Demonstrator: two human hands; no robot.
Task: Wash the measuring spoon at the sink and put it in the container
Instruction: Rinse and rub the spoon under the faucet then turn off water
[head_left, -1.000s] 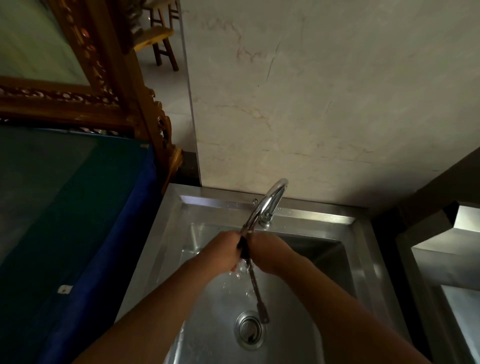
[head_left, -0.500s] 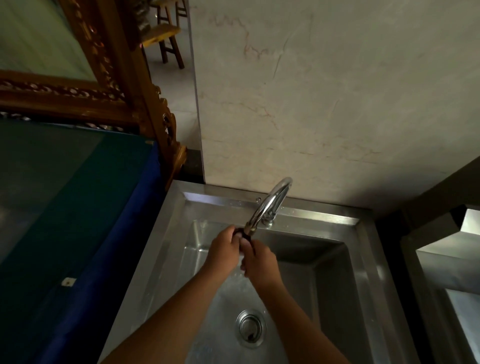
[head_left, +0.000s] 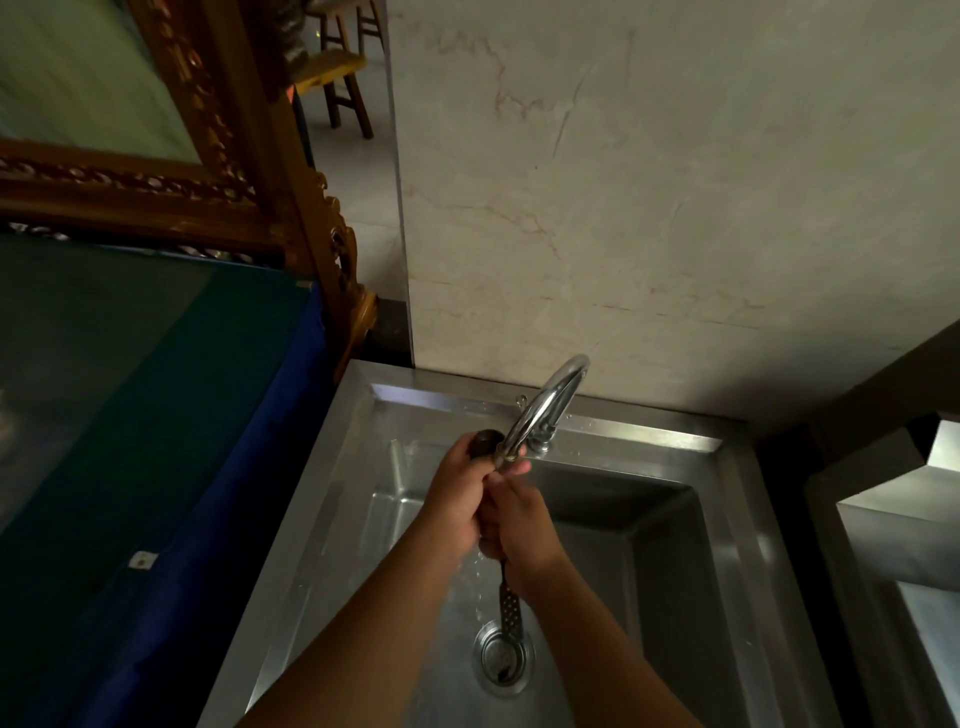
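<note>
Hands meet under a curved chrome faucet (head_left: 545, 405) over a stainless steel sink (head_left: 727, 519). Left hand (head_left: 457, 493) closes around the dark bowl end of the measuring spoon (head_left: 485, 444), held just beside the spout. Right hand (head_left: 524, 530) wraps the handle, whose perforated tip hangs down above the drain (head_left: 503, 657). Droplets fall between the hands. Washing well likely means turning the bowl so water reaches inside, rubbing with the thumb, and gripping firmly since wet metal slips. No container is visible.
</note>
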